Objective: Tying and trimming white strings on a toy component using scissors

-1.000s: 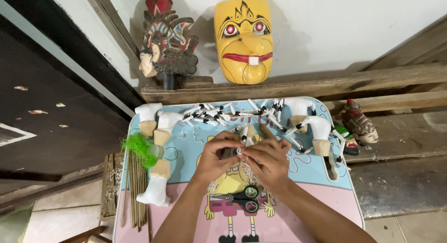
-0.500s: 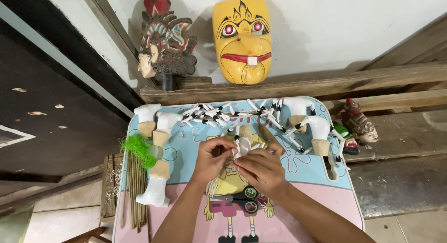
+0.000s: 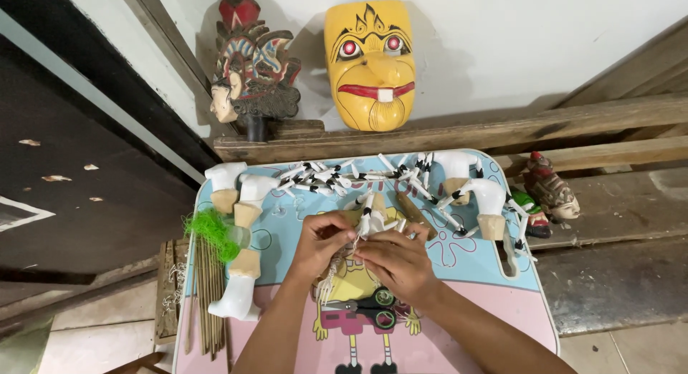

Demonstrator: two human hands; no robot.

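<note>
My left hand (image 3: 320, 241) and my right hand (image 3: 396, 261) meet over the middle of a small blue and pink cartoon-printed table (image 3: 494, 295). Together they pinch a small white puppet limb with black bands (image 3: 368, 218) and a pale string (image 3: 331, 277) that hangs down from it. Black-handled scissors (image 3: 370, 309) lie on the table just below my hands. A row of several white limb pieces with black stripes (image 3: 344, 175) lies along the table's far edge.
White carved puppet bodies (image 3: 242, 274) lie at the left, others (image 3: 481, 193) at the right. A green tuft (image 3: 213, 231) and thin sticks (image 3: 206, 295) sit at the left edge. A yellow mask (image 3: 370, 62) and a carved puppet head (image 3: 249, 69) stand on a wooden beam (image 3: 573, 127).
Both hands shifted slightly down and toward me on the table, keeping hold of the small limb piece and string. The other pieces have not moved.
</note>
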